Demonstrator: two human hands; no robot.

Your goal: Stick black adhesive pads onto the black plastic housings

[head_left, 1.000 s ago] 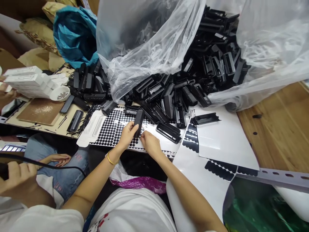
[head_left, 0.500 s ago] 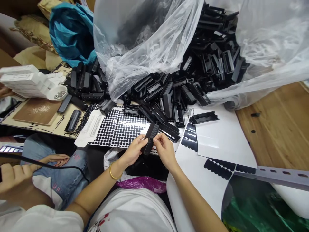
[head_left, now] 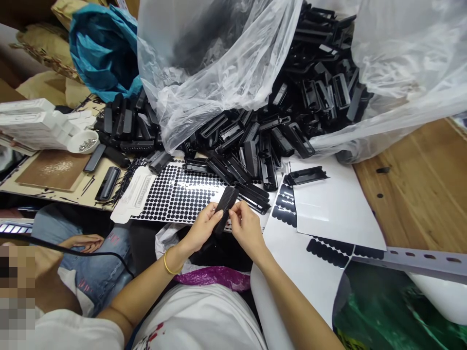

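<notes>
Black part (head_left: pixel 226 206) shifted right; left hand (head_left: pixel 201 227) gripping.

Your left hand (head_left: pixel 202 228) partly hides the black case (head_left: pixel 226 199); beyond that grip, the top edge cuts off a clear plastic bag (head_left: pixel 215 90).

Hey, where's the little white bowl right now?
In the head view, the white bowl sits toward the left, beside the white boxes, by the brown board.

I observe the left hand (head_left: pixel 202 228) clasped firmly, the right hand (head_left: pixel 248 231) curled just beside that grip, both forearms (head_left: pixel 288 294) angled inward toward it.
</notes>
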